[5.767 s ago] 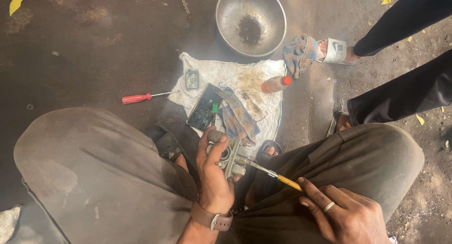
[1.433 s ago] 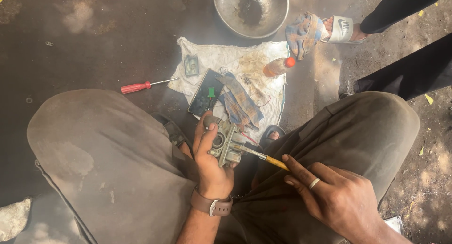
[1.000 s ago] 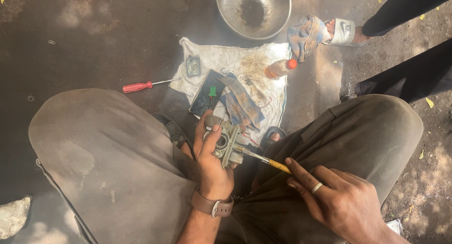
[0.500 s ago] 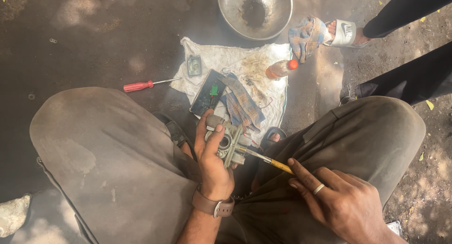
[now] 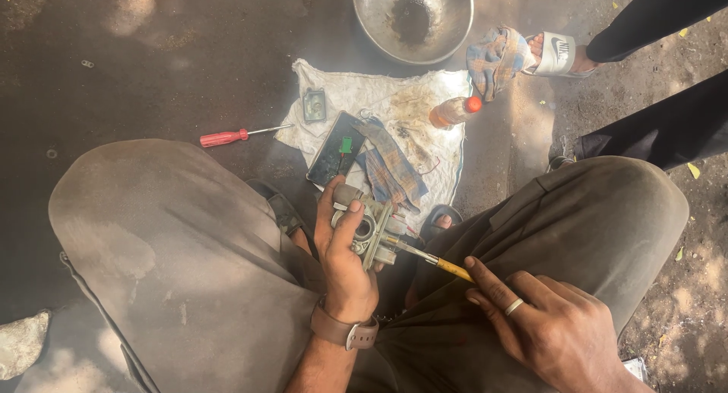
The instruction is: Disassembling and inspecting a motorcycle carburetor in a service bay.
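The left hand (image 5: pixel 345 260) still grips the grey metal part (image 5: pixel 371 230), partly hiding it; the right hand (image 5: pixel 546 328) pinches the yellow-handled screwdriver (image 5: pixel 428 260), unmoved.

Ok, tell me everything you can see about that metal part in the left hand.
The metal part is a small grey cast block, grimy, with a round bore on its face and small fittings along its right side. The left hand grips it from the left, thumb across the face, above the lap. A thin yellow-handled tool, held by the right hand, pokes into its right side.
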